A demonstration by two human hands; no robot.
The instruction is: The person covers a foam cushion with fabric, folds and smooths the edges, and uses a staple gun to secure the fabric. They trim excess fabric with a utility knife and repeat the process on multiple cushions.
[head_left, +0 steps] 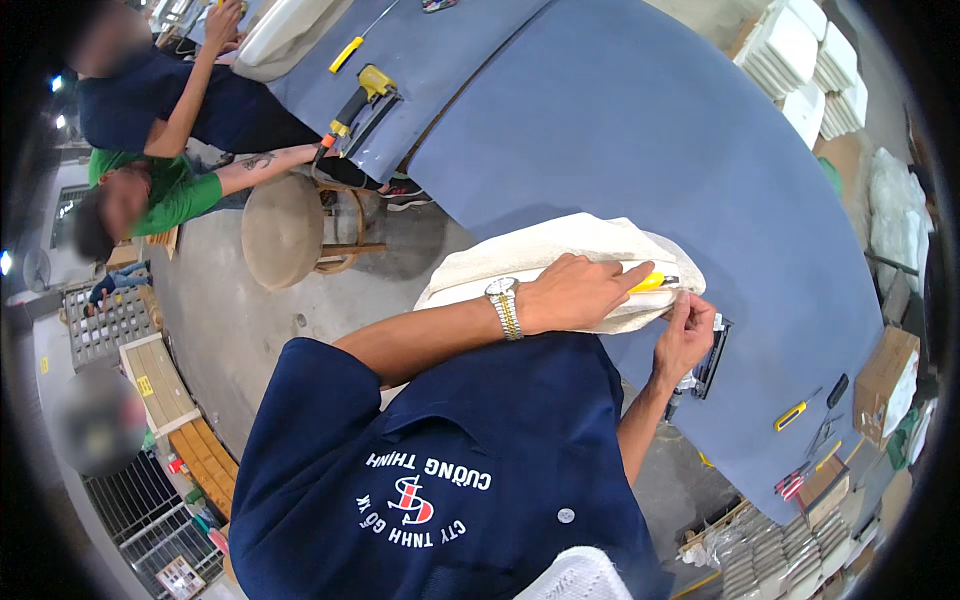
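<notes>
An off-white fabric-covered pad (480,262) with folded edges lies at the near edge of the blue table, close to my body. Across its top my left hand (575,290) is closed around a short yellow-handled tool (649,283). Its dark tip points right along a fold; the tool's exact kind is unclear. At the pad's right end, the fingers of my right hand (688,325) pinch the fabric edge. Just beyond that hand sits a staple gun (713,358), partly hidden by it.
On the blue table (640,120) lie a yellow staple gun (365,105), a yellow screwdriver (346,54) and, at right, another yellow-handled tool (797,410). Two people work at far left near a round stool (284,230). White stacked pads (800,60) and a cardboard box (887,385) stand right.
</notes>
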